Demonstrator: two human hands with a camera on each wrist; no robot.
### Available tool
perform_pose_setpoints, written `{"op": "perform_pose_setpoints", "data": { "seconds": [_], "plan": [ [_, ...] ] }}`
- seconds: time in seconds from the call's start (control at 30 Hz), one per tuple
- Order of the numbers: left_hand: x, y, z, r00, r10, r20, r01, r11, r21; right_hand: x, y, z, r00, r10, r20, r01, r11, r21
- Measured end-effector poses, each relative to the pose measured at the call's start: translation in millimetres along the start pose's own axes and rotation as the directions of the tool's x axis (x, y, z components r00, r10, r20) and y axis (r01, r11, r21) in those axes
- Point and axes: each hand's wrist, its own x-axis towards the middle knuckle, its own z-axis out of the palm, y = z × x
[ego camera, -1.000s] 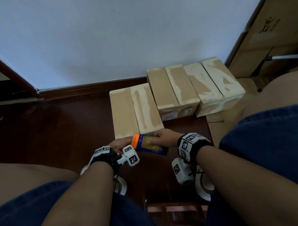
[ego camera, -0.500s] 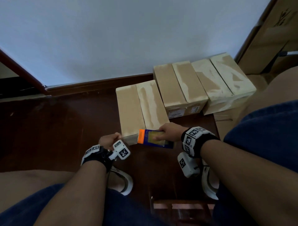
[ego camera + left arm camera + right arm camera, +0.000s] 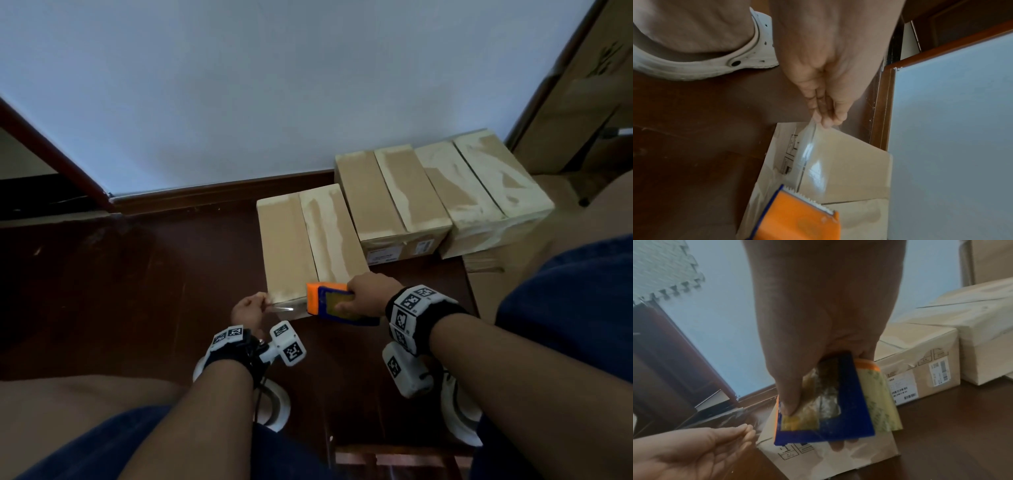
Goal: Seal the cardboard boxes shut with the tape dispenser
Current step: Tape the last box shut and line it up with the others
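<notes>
Now tape (image 3: 286,307) stretched further out

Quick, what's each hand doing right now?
Left hand: pinching the loose end of the clear tape.
Right hand: gripping the tape dispenser.

1. A pale blue-white wall (image 3: 260,85) fills the head view from 10 to 1 o'clock, evenly and softly lit.
2. A reddish-brown wooden baseboard (image 3: 219,192) runs along its foot.
3. The dark brown wooden floor (image 3: 137,281) spreads below, dim, with faint scuffs at 9 o'clock.
4. A dark red-brown door frame (image 3: 51,150) slants at 9 to 10 o'clock.
5. Large flat cardboard sheets (image 3: 582,89) lean at 2 o'clock.
6. A grey interlocking foam mat (image 3: 663,267) shows at 10 o'clock in the right wrist view.
</notes>
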Motion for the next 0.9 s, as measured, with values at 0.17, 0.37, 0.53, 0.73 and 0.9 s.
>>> {"op": "perform_pose_setpoints", "data": {
  "seconds": [0.17, 0.37, 0.53, 0.73, 0.9],
  "plan": [
    [12, 3, -11, 0.992, -0.123, -0.031, 0.124, 0.991, 0.041, -3, -8, -2, 0.997, -0.056, -0.044, 0.052, 0.994, -0.091],
    [13, 5, -9, 0.992, -0.099, -0.076, 0.105, 0.991, 0.082, -11, -5, -2, 0.995, -0.089, -0.051, 0.086, 0.995, -0.048],
    [9, -5, -4, 0.993, -0.085, -0.078, 0.091, 0.993, 0.073, -12, 0, -1, 0.996, -0.082, -0.036, 0.081, 0.996, -0.04],
    [3, -14, 5, 0.999, -0.046, -0.008, 0.046, 0.999, 0.0, -12, 1, 1, 0.999, -0.022, -0.027, 0.019, 0.994, -0.105],
    [4, -21, -1, 0.995, -0.079, -0.053, 0.075, 0.995, -0.072, -2, -22, -1, 1.0, 0.017, -0.026, -0.022, 0.975, -0.22]
  ]
}}
